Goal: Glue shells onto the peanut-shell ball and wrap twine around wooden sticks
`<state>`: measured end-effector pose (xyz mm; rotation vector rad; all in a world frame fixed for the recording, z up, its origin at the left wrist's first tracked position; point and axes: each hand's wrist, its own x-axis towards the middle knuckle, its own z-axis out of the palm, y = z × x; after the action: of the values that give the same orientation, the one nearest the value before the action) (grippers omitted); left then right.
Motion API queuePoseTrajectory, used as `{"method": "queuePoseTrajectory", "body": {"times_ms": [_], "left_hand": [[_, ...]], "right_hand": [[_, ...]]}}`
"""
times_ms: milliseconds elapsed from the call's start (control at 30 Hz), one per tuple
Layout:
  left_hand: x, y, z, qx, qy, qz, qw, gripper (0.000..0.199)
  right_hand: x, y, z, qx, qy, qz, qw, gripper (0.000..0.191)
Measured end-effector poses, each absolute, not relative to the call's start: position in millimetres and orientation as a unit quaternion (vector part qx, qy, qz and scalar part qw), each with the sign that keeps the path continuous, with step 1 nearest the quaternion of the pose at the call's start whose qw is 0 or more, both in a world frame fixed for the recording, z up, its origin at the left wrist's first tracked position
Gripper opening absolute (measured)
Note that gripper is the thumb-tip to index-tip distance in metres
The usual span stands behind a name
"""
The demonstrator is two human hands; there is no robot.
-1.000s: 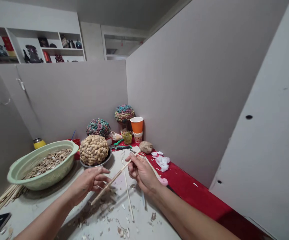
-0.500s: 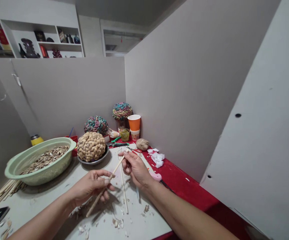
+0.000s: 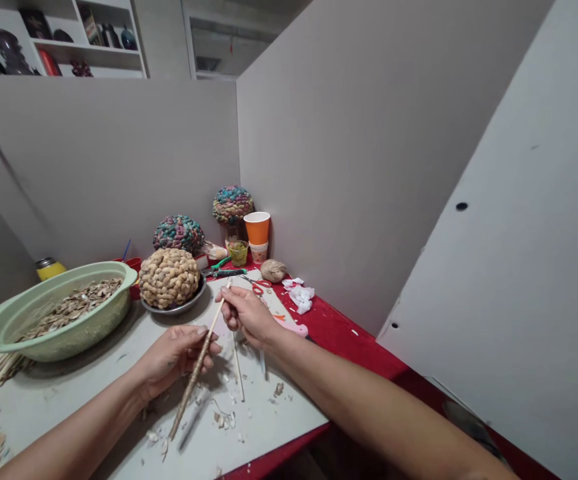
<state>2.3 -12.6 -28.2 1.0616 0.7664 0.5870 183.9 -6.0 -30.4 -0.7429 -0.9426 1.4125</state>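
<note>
A thin wooden stick (image 3: 193,380) slants between my two hands. Its upper end is pale and bare, while the lower part has a brown, ridged covering like wound twine. My left hand (image 3: 177,353) pinches it around the middle, with the other fingers loosely bent. Near the top end, my right hand (image 3: 249,315) grips it between thumb and fingers. A second pale stick (image 3: 239,373) lies on the white board (image 3: 279,437) beyond them. Shell scraps (image 3: 225,419) are scattered below the hands.
At left stands a green basin (image 3: 83,340) of shells. A ball of peanuts (image 3: 169,279) rests in a metal bowl (image 3: 189,301). Behind are colourful balls (image 3: 179,232), an orange cup (image 3: 257,230), a twine ball (image 3: 273,270) and red-handled scissors (image 3: 257,287). Grey partitions (image 3: 349,167) enclose the table.
The stick now stands steeper, and more of its brown covering shows below my left hand. Both hands remain on it. The whole view has shifted, with things appearing further left and higher.
</note>
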Motion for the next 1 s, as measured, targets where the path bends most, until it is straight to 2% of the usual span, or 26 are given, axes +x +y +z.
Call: {"method": "queuePoseTrajectory", "body": {"times_ms": [200, 467, 667, 800, 1000], "left_hand": [[-2, -12, -29, 0.468, 0.353, 0.295, 0.754, 0.028], [2, -13, -39, 0.475, 0.371, 0.342, 0.721, 0.031], [6, -19, -40, 0.555, 0.414, 0.344, 0.634, 0.058], [8, -23, -40, 0.569, 0.398, 0.323, 0.643, 0.072], [9, -20, -36, 0.469, 0.406, 0.353, 0.701, 0.036]], "right_hand": [[177, 12, -23, -0.329, -0.448, 0.599, 0.576, 0.034], [169, 17, -38, -0.319, -0.444, 0.577, 0.606, 0.040], [171, 11, -40, -0.311, -0.441, 0.569, 0.621, 0.039], [176, 12, -39, -0.302, -0.423, 0.572, 0.635, 0.038], [181, 14, -38, -0.294, -0.415, 0.594, 0.623, 0.039]]}}
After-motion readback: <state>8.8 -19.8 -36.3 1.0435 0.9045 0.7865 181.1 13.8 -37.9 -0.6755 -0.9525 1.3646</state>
